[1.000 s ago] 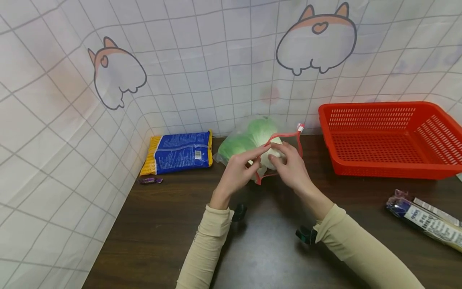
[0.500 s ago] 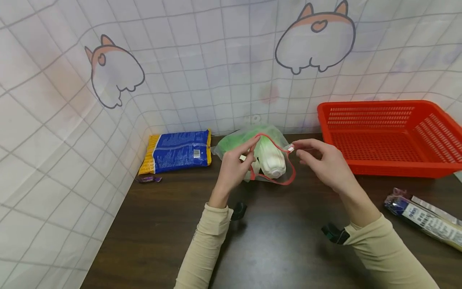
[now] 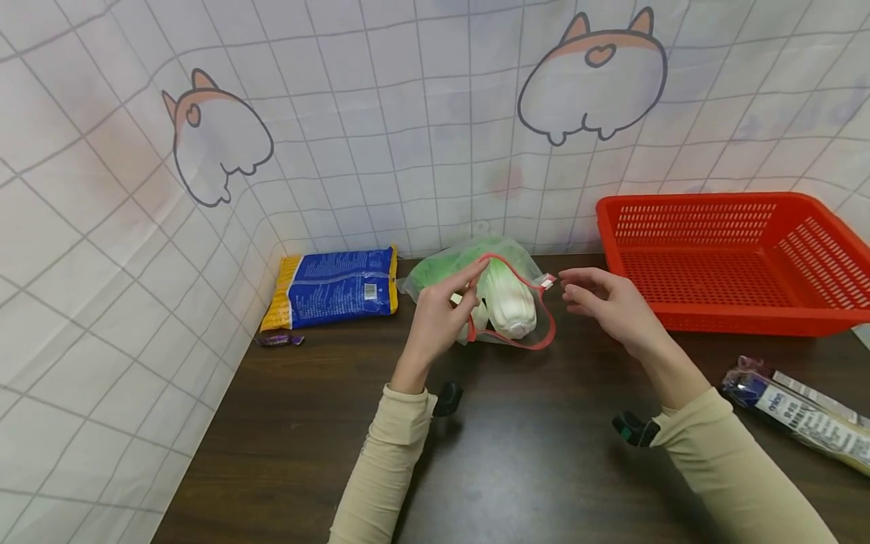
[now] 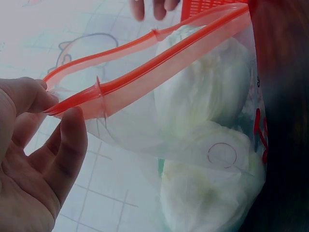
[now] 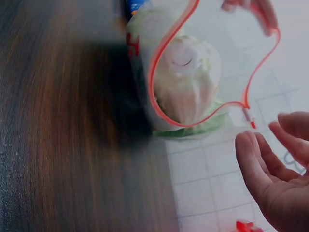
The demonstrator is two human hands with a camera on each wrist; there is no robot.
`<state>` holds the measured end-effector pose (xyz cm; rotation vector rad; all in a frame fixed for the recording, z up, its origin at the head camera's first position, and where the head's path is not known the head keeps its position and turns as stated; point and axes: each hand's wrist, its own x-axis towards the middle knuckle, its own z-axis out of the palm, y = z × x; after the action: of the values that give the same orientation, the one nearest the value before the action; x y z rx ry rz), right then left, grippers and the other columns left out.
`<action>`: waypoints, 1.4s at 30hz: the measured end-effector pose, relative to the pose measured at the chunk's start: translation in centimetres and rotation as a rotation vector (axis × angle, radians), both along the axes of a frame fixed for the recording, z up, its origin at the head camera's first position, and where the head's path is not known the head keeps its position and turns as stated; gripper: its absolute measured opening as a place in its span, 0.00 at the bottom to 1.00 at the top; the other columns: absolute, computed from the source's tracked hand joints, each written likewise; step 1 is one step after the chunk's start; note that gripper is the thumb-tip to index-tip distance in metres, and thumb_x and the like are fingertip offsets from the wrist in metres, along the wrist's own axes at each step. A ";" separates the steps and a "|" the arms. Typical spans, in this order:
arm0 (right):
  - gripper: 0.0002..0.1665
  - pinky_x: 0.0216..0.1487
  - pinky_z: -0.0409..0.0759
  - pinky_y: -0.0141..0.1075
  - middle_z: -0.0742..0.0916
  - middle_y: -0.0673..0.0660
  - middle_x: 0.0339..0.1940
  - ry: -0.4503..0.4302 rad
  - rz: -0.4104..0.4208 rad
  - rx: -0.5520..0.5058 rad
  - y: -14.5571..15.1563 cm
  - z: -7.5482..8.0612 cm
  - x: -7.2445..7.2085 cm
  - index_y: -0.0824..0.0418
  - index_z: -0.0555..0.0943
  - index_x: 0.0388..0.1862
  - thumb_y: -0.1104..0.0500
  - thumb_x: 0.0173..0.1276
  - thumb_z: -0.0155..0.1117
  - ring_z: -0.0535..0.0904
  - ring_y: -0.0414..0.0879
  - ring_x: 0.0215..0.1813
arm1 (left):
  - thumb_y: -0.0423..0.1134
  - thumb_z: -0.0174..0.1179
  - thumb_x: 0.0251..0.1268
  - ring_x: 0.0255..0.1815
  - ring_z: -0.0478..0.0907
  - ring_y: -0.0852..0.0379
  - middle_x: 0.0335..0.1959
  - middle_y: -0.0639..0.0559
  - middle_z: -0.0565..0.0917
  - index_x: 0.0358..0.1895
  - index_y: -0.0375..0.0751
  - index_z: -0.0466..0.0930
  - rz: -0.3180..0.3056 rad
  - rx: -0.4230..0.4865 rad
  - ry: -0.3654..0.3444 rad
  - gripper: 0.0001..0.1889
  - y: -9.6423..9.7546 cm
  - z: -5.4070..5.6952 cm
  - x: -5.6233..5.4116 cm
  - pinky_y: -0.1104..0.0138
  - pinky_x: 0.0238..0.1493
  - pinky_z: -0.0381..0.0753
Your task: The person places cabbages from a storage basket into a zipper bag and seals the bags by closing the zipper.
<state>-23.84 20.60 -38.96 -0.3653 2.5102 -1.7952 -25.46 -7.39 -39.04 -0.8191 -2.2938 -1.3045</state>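
A clear zip bag with a red zip edge stands open near the back wall. Inside lie two bok choy heads, white stalk ends facing the mouth and green leaves behind. My left hand pinches one end of the red zip edge between thumb and fingertips, clearly seen in the left wrist view, where the zip strip runs slanting upward. My right hand hovers to the right of the bag, fingers loosely bent and holding nothing. Its fingertips are just apart from the zip slider at the other end.
A red plastic basket stands at the back right. To the left lie a blue and yellow packet and a small purple wrapped sweet. A long labelled packet lies at the right. A gridded cloth wall borders the table.
My right hand has moved right, away from my left hand, past the slider, and let go of it. The bag's mouth has widened, showing the bok choy ends. My left hand keeps its pinch.
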 end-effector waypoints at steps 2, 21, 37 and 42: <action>0.25 0.51 0.80 0.35 0.79 0.62 0.59 -0.031 0.039 -0.010 -0.1 -0.2 -0.4 0.64 0.74 0.65 0.53 0.74 0.58 0.80 0.45 0.51 | 0.28 0.52 0.68 0.36 0.82 0.59 0.55 0.49 0.84 0.64 0.47 0.78 -0.001 -0.004 -0.001 0.23 0.0 0.0 0.0 0.70 0.13 0.61; 0.20 0.48 0.82 0.34 0.85 0.57 0.42 -0.046 0.007 -0.178 -0.7 1.2 -2.3 0.68 0.79 0.52 0.54 0.70 0.64 0.83 0.50 0.42 | 0.29 0.52 0.70 0.27 0.80 0.60 0.54 0.47 0.84 0.64 0.45 0.78 -0.072 0.093 0.058 0.21 -0.7 0.6 0.1 0.69 0.23 0.75; 0.19 0.46 0.83 0.36 0.85 0.60 0.36 0.117 -0.109 -0.709 -2.7 7.3 -3.0 0.74 0.81 0.46 0.63 0.61 0.72 0.84 0.48 0.36 | 0.33 0.73 0.53 0.61 0.70 0.43 0.75 0.42 0.58 0.80 0.46 0.42 -0.315 -0.077 -0.197 0.56 -2.2 1.6 0.7 0.52 0.56 0.73; 0.18 0.46 0.82 0.36 0.84 0.60 0.36 0.123 -0.133 -0.727 -2.7 8.1 -2.9 0.71 0.82 0.46 0.62 0.60 0.73 0.84 0.48 0.36 | 0.31 0.68 0.59 0.64 0.70 0.46 0.77 0.49 0.57 0.80 0.49 0.45 -0.298 -0.082 -0.115 0.50 -2.4 1.1 0.0 0.55 0.58 0.74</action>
<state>-26.78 17.88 -30.84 -0.3309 1.8802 -2.7725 -25.42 -9.76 -37.97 -1.1796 -2.3967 -1.4202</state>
